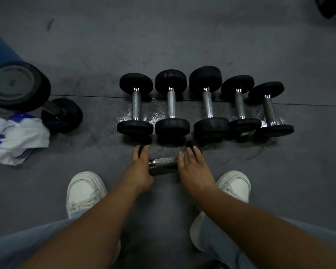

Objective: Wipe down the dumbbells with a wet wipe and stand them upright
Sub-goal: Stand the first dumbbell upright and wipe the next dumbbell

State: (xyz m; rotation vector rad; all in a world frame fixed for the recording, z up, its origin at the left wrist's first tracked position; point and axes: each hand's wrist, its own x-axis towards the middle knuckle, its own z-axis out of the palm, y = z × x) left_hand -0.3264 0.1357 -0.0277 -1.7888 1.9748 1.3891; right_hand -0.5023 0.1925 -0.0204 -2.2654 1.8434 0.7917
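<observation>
Both left hand (142, 166) and right hand (193, 168) are gripping the dumbbell (163, 165) by its ends, fingers (196, 154) curled, before the row (171, 105), so slow pivoting seems wisest.

Row of five dumbbells (208, 101): black heads, bright silver handles. Nearest dumbbell (163, 165): black heads, dull grey handle. Large dumbbell (17, 86): black with a grey end face. Floor (182, 35): dark grey, scuffed, with glossy wet patches. Plastic packet (16, 136): white with blue stripes. Sneakers (85, 189): white. Trousers (27, 243): pale blue-grey.
</observation>
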